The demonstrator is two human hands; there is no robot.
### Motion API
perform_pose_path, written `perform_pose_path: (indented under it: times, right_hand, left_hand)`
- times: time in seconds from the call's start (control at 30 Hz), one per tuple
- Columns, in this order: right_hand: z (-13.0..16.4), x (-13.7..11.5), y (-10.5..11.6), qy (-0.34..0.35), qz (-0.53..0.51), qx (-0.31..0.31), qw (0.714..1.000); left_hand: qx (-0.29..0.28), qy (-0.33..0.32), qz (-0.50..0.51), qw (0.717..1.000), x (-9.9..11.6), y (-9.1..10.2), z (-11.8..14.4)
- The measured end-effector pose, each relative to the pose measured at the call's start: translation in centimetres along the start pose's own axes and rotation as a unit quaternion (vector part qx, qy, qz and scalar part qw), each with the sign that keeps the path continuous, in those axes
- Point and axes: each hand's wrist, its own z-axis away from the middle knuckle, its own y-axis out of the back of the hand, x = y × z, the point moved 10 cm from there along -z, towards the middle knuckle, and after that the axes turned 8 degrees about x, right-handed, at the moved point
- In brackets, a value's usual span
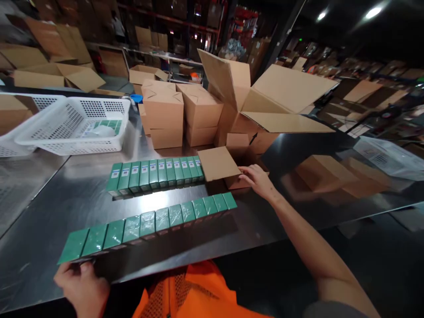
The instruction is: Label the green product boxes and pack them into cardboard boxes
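Right grip (260, 179) pinches an open carton's (232, 182) flap (219, 163), left grip's (83, 289) hold unclear, with green boxes (111, 124) in a white basket (74, 146)

Dressed in a bright orange vest (208, 293), partly smooth cloth and partly open mesh (181, 286), with a plain orange strip (171, 293) running down between mesh areas. Covered high on the right arm (298, 232) by a dark grey sleeve (331, 310); bare from its edge to the fingers (247, 169).
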Motion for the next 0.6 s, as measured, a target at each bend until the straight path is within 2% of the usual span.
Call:
perform_pose_path:
  times: [0.13,0.23,0.37,0.47,0.6]
  right_hand:
    - [-0.8,0.3,-1.8,-0.048,0.004,0.055,0.997]
    - [-2.4,0.7,-2.4,-0.057,-0.009,0.057,0.997]
    - [-3.7,0.4,-2.1,-0.034,-0.047,0.016,0.998]
    - [-3.7,0.1,-1.4,-0.010,-0.065,-0.026,0.997]
    - [-3.3,-1.1,0.1,0.024,-0.052,-0.074,0.996]
  left_hand:
    - [0.010,0.013,0.004,1.000,0.5,0.1,0.2]
    - [0.013,-0.012,0.009,1.000,0.7,0.2,0.3]
    - [0.000,-0.012,-0.001,1.000,-0.1,-0.1,0.2]
    - [0.018,-0.001,0.003,1.000,-0.9,0.0,-0.1]
    - [0.022,-0.027,0.010,0.999,-1.0,-0.1,-0.2]
